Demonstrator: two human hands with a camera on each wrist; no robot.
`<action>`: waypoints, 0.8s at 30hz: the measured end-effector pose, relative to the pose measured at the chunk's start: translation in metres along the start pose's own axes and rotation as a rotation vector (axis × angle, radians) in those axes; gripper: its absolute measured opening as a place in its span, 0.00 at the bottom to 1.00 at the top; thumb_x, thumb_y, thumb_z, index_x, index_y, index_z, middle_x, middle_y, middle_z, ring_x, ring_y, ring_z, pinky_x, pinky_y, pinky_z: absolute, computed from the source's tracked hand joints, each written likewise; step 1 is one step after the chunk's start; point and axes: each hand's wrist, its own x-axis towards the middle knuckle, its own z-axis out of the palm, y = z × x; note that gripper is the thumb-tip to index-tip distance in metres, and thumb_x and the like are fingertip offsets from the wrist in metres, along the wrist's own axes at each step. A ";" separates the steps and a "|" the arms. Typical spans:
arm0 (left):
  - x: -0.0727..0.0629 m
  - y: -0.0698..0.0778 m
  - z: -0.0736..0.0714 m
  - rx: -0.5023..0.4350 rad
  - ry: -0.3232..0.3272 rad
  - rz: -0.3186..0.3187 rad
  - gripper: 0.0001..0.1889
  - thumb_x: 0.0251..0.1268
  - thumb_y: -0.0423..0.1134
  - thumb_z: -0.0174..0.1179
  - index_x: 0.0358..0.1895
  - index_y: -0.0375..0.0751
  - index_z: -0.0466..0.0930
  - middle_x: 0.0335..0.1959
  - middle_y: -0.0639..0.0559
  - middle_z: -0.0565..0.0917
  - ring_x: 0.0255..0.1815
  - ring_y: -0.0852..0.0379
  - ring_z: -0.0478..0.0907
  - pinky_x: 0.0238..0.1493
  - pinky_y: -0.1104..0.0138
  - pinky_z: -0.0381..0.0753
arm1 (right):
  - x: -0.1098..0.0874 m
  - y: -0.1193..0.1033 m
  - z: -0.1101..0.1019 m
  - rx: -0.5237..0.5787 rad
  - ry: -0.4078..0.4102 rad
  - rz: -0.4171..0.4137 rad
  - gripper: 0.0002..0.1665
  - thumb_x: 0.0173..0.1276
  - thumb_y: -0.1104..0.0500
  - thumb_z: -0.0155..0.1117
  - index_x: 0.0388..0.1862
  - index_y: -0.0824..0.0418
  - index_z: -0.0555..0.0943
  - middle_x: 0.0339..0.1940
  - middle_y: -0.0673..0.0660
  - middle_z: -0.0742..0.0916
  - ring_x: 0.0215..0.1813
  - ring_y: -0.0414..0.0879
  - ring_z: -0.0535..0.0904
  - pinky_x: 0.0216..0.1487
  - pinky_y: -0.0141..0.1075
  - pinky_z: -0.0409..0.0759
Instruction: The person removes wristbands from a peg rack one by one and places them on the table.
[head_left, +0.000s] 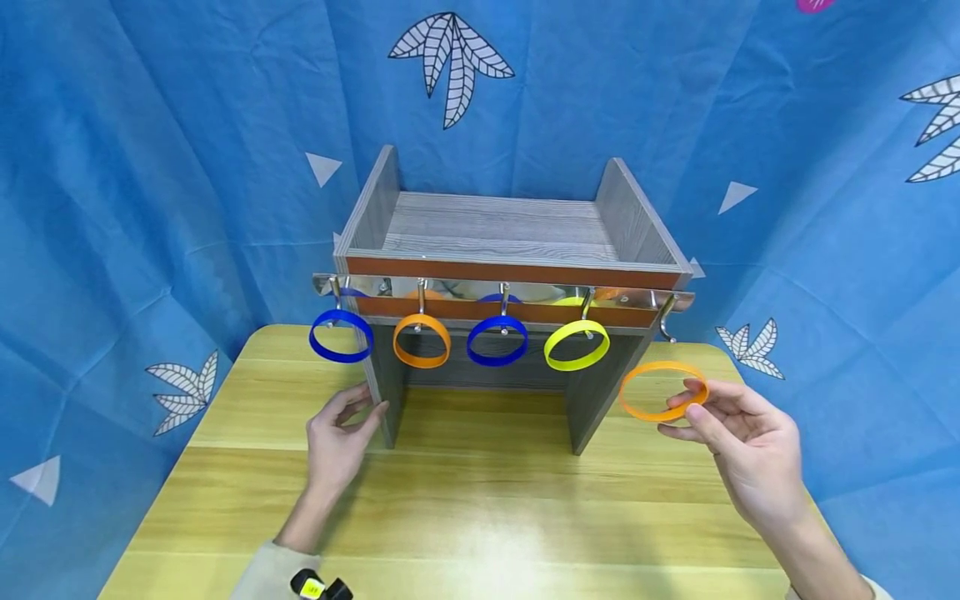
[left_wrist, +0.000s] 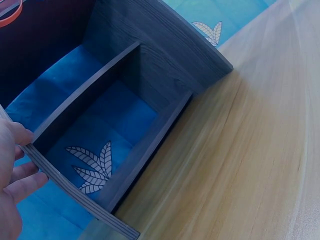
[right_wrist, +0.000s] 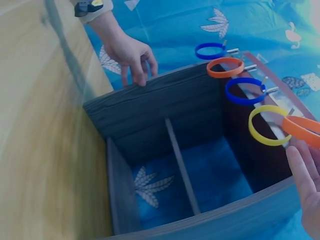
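- As it prob. needs steadying, side panel (head_left: 392, 379) is pinched by L grip (head_left: 341, 437).
- R grip (head_left: 753, 454) pinches orange wristband (head_left: 663, 365) by rim, prob. leaving loop clear.

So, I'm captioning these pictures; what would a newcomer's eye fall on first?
Probably the bright row hanging from metal hooks across the front of the grey shelf: left to right, a blue wristband, an orange wristband, a second blue wristband and a yellow wristband. Then, in the head view, the right hand pinching another orange wristband below the bare rightmost hook. The left hand grips the shelf's left side.
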 end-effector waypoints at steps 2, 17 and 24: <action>0.000 0.000 0.000 -0.002 0.000 0.005 0.16 0.58 0.21 0.74 0.50 0.29 0.87 0.44 0.31 0.90 0.42 0.76 0.86 0.37 0.79 0.90 | -0.004 0.002 -0.001 -0.010 0.001 0.014 0.26 0.70 0.90 0.42 0.62 0.84 0.76 0.54 0.66 0.90 0.53 0.53 0.90 0.48 0.48 0.95; 0.001 -0.001 0.001 -0.008 0.004 0.029 0.16 0.57 0.19 0.72 0.50 0.28 0.87 0.43 0.30 0.90 0.41 0.74 0.88 0.36 0.80 0.90 | -0.035 0.025 -0.017 -0.054 0.057 0.151 0.25 0.72 0.88 0.43 0.60 0.79 0.79 0.49 0.62 0.92 0.51 0.49 0.92 0.44 0.46 0.96; 0.001 0.000 0.000 0.000 -0.002 0.022 0.16 0.57 0.20 0.73 0.50 0.30 0.87 0.43 0.31 0.90 0.42 0.69 0.89 0.36 0.79 0.91 | -0.052 0.037 -0.025 -0.158 0.139 0.257 0.22 0.74 0.84 0.48 0.58 0.74 0.82 0.48 0.56 0.93 0.49 0.44 0.92 0.41 0.44 0.96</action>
